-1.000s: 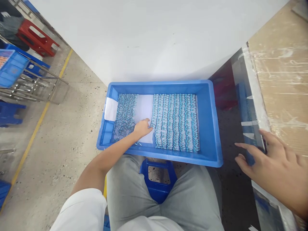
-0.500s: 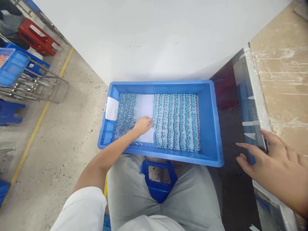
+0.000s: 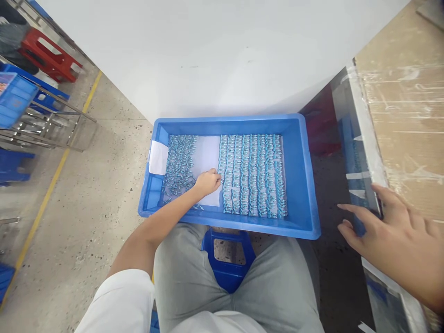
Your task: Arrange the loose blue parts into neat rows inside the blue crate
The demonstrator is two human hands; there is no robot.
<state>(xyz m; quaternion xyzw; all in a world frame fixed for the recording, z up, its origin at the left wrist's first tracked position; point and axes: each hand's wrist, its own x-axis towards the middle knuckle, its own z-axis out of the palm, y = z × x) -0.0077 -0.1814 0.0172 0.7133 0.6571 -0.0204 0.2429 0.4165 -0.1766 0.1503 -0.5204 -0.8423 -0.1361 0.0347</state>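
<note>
**Head camera: a seated person is reaching into a blue tray of tiny blue parts**

Head view, looking down over the person's lap. A shallow blue plastic tray is sitting on the floor just beyond the knees, against a white wall panel. A white sheet is lining the bottom of the tray. On its right part, neat rows of small blue pieces are lying side by side. On its left part, a loose heap of the same pieces is lying scattered. A white label is hanging over the tray's left rim.

The left hand is reaching into the tray between heap and rows. Its fingers are bunched together, with the tips touching the left edge of the rows. Whether they are pinching a piece is too small to tell.

The right hand is hovering well apart from the tray, at the edge of a workbench on the right. Its fingers are spreading loose and are grasping nothing; the thumb is lying against the bench edge.

A blue stool is showing between the grey trouser legs. Far left, a red stool and a blue crate on a metal rack are standing on the concrete floor.
</note>
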